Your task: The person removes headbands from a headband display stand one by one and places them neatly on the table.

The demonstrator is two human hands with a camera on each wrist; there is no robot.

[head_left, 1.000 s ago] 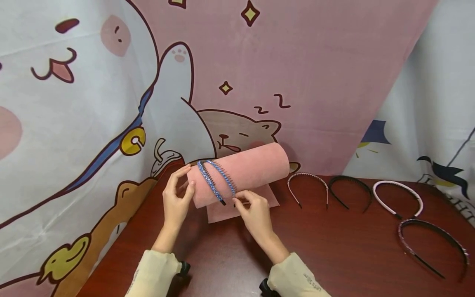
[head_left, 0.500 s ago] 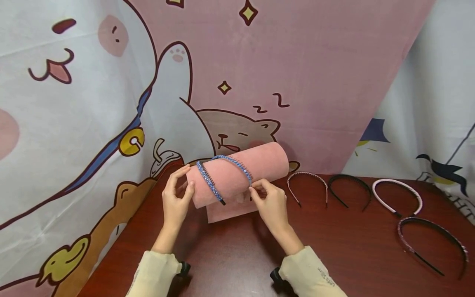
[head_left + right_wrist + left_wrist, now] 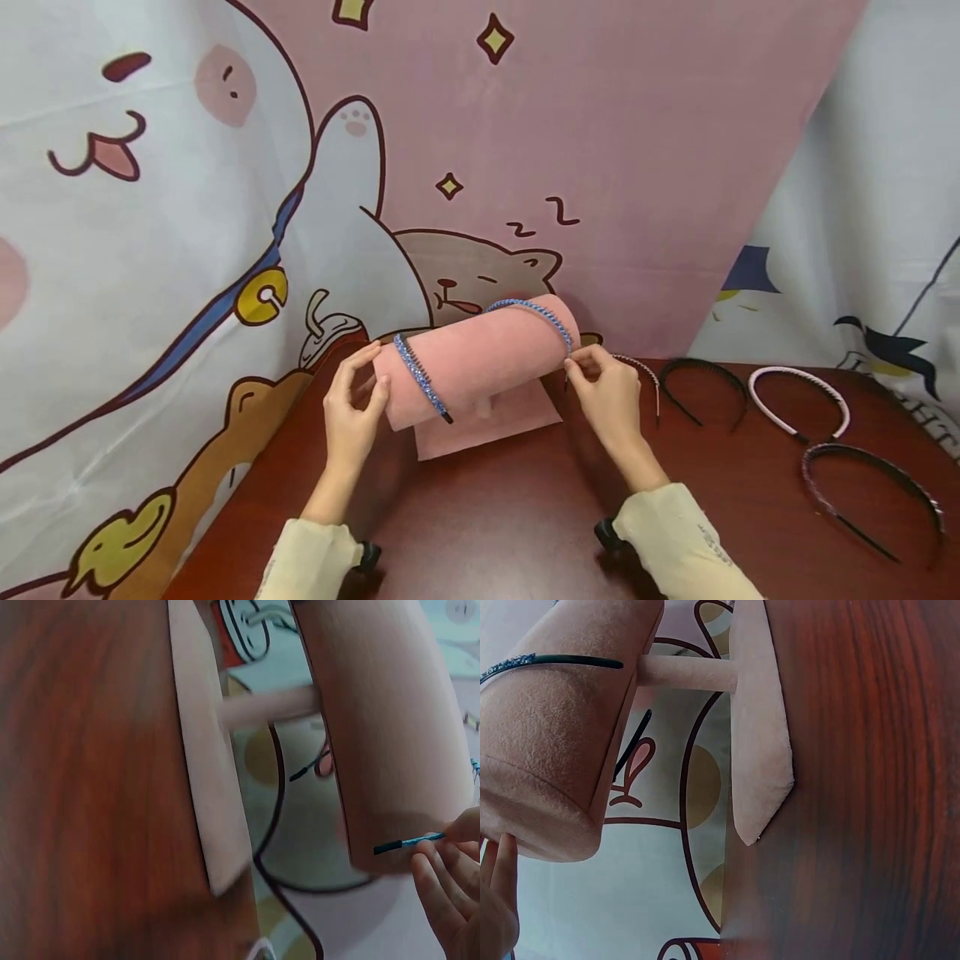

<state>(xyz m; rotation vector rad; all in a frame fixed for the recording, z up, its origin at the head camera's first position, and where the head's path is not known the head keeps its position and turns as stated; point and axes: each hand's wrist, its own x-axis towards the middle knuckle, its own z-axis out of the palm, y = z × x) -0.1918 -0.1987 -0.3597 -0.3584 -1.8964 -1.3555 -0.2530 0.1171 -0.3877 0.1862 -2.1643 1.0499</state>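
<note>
A pink plush headband stand (image 3: 472,358), a padded roll on a post and flat base (image 3: 502,429), stands on the table. My left hand (image 3: 351,408) holds the roll's left end, thumb in front and fingers behind. Near that end a glittery blue headband (image 3: 420,377) with comb teeth sits over the roll. My right hand (image 3: 613,396) pinches one end of a second, twisted blue headband (image 3: 553,319), which arches over the roll's right end. In the right wrist view, this headband's dark tip (image 3: 388,847) sticks out past the fingertips. Its other end shows behind the roll.
On the dark red wooden table (image 3: 480,542) several more headbands lie to the right: a thin pale one (image 3: 651,377), a black one (image 3: 705,365), a white one (image 3: 798,375) and a dark pinkish one (image 3: 877,458). A cartoon-printed cloth (image 3: 637,125) hangs behind.
My right hand has slid the twisted blue headband rightward along the roll, from beside the glittery one to the right end. The left hand has stayed on the left end.
</note>
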